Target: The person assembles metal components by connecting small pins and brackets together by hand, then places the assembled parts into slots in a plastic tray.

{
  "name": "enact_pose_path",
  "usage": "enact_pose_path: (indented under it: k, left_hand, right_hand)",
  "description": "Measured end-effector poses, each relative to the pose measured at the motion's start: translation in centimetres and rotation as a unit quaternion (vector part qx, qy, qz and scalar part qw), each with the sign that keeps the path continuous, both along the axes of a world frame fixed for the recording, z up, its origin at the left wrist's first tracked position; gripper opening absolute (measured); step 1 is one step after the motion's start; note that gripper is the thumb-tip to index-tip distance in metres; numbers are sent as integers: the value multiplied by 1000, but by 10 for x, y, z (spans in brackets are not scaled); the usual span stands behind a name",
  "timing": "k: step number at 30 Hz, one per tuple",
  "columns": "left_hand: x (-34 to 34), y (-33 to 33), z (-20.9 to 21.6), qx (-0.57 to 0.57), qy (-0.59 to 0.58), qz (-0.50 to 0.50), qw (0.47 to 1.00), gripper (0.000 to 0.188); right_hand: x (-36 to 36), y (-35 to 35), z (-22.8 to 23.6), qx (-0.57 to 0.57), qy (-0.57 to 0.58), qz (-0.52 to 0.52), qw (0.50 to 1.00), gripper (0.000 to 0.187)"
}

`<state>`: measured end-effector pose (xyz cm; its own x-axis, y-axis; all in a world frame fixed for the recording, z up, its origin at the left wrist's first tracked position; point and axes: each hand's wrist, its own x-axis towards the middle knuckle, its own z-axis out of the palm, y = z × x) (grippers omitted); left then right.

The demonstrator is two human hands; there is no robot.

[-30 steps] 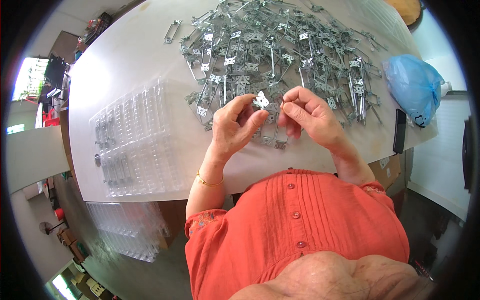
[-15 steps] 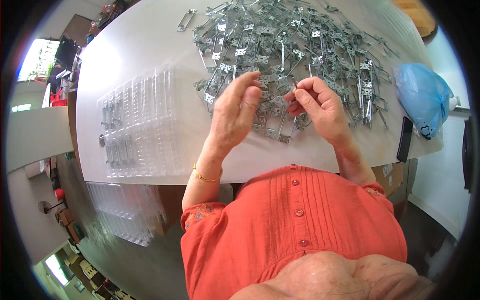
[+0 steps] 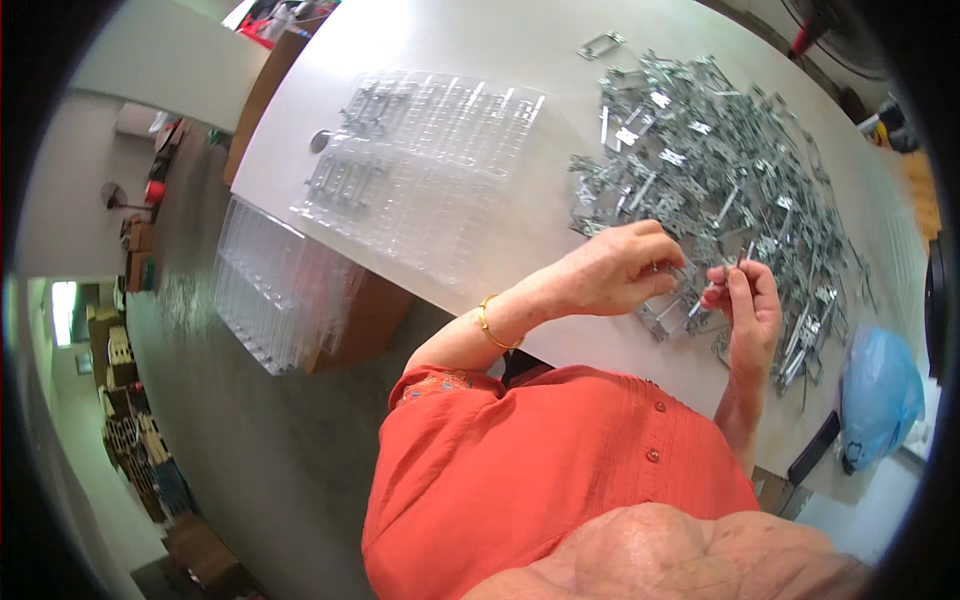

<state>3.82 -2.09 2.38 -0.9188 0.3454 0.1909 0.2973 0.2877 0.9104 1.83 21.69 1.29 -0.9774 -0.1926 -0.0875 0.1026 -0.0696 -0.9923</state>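
Note:
A large heap of small silvery metal brackets (image 3: 735,190) covers the table's right half. At the heap's near edge my right hand (image 3: 748,310) pinches a metal bracket between thumb and fingers; slim metal parts show above and below the fingertips. My left hand (image 3: 620,268) is just to its left, fingers curled together; what they hold, if anything, is too small to make out. To the left lies a clear plastic tray (image 3: 465,135) of narrow slots, with several brackets in the slots along its left end. One bracket (image 3: 600,44) sits apart beyond the heap.
More clear trays (image 3: 270,285) are stacked below the table's left edge, by a brown cardboard box (image 3: 365,325). At the right, a blue plastic bag (image 3: 882,395) and a black phone-like slab (image 3: 814,447) lie near the table (image 3: 560,345) edge. A fan (image 3: 840,30) stands far right.
The view has swung left, so the table appears shifted right and tilted. My left hand has gone from extended fingers to a curled grip, nearer the right hand. The right hand still pinches a metal part.

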Motion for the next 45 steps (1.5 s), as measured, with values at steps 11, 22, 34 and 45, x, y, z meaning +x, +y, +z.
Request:
enact_pose_path:
  k: [11, 22, 34, 45]
  left_hand:
    - [21, -26, -10, -116, 170, 29, 978, 13]
    - [36, -153, 6, -157, 186, 345, 906, 7]
    - [-11, -309, -25, -333, 90, 437, 831, 10]
    - [-44, -327, -40, -409, 12, 420, 810, 14]
  right_hand:
    - [6, -23, 9, 17, 12, 26, 999, 18]
    - [49, -56, -21, 34, -74, 252, 964, 7]
    - [60, -70, -42, 163, -66, 336, 925, 9]
    - [58, -68, -47, 155, -73, 337, 926, 11]
